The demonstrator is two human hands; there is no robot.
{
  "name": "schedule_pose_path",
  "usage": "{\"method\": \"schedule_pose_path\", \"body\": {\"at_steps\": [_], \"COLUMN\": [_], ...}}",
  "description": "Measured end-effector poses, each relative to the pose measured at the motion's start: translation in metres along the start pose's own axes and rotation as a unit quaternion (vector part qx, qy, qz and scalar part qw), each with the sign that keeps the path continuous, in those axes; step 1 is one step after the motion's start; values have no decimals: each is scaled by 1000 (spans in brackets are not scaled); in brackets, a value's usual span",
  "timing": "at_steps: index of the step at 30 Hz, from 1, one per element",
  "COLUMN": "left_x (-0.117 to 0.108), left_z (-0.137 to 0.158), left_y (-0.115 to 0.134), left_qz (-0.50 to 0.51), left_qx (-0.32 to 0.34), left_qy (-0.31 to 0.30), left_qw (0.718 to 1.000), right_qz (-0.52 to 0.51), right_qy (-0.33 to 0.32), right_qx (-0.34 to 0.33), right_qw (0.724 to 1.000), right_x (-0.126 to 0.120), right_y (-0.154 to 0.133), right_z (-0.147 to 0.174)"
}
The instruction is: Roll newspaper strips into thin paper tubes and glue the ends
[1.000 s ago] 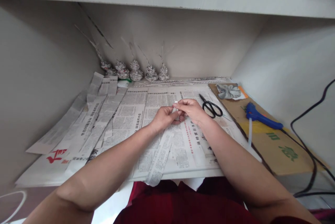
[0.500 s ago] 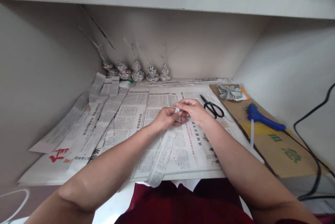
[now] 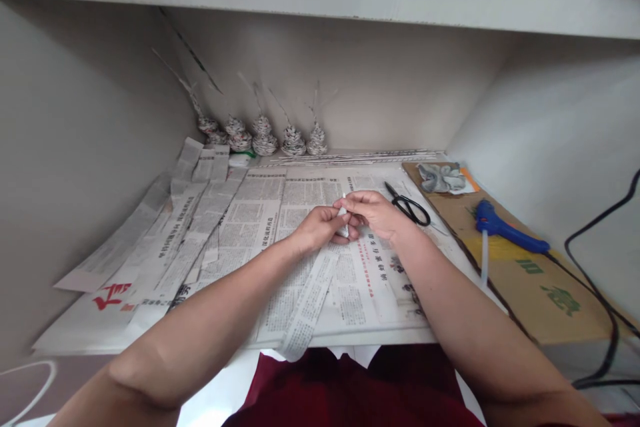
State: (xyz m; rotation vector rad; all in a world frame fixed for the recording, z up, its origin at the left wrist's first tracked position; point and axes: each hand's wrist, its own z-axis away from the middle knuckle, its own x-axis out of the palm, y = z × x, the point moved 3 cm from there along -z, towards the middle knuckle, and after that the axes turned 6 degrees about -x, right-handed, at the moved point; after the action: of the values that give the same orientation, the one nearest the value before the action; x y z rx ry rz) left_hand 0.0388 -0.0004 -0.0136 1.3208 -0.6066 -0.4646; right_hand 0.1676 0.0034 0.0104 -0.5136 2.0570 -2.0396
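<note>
Both of my hands meet over the newspaper-covered board. My left hand (image 3: 323,226) is closed on the lower part of a newspaper strip (image 3: 310,304), whose long tail runs down over the board's front edge. The upper end of that strip is gathered into a narrow white piece between my fingers. My right hand (image 3: 371,209) pinches this piece near its tip, which pokes up above the fingers. A pair of black-handled scissors (image 3: 411,207) lies just right of my right hand, blades pointing away from me.
Cut newspaper strips (image 3: 175,227) overlap at the left. Several woven paper gourd shapes (image 3: 293,140) stand along the back, beside thin paper rods (image 3: 350,158). On cardboard (image 3: 530,307) at the right lie a blue glue gun (image 3: 510,230) with its cord and a crumpled grey thing (image 3: 441,178).
The fingers have shifted slightly, and the white tip of the paper now shows above them. The view has moved a little; other things lie as before.
</note>
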Motion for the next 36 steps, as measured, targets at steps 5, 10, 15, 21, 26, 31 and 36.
{"method": "schedule_pose_path", "body": {"at_steps": [5,10,15,21,26,31,36], "left_x": [3,5,3,3,3,2,2], "left_z": [2,2,2,2,3,1,0], "left_y": [2,3,3,4,5,4,2], "left_qz": [-36,-41,-17,-31,-24,-31,-28], "left_qx": [-2,-11,-7,-9,-28,-21,-31], "left_qy": [8,9,-3,-11,-15,-17,-27], "left_qw": [999,999,1000,999,999,999,999], "right_qz": [5,-10,9,12,-2,-2,-20], "right_qy": [72,106,14,83,36,26,103], "right_qx": [10,-5,-5,22,16,14,26], "right_qw": [997,994,1000,996,999,1000,994], "right_x": [-1,-2,-1,0,1,-2,-2], "right_y": [5,6,0,5,5,5,8], "right_z": [-3,-4,-1,-2,-1,-2,-4]}}
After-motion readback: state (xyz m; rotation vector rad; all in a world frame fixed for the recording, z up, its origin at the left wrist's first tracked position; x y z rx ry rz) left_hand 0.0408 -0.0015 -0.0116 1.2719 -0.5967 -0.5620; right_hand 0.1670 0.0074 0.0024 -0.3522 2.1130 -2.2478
